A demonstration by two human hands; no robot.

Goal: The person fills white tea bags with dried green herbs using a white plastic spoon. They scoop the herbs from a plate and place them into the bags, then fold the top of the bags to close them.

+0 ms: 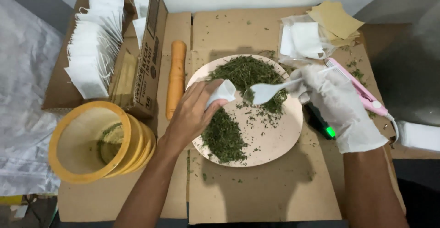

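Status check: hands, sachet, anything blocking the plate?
Left hand pinches white sachet. Gloved right hand holds white spoon. Both over plate of dried herbs. Nothing blocking.

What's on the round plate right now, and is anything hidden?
The plate holds two heaps of chopped green dried herb with loose flecks between. The left hand, holding a small white bag, and the white spoon cover part of it.
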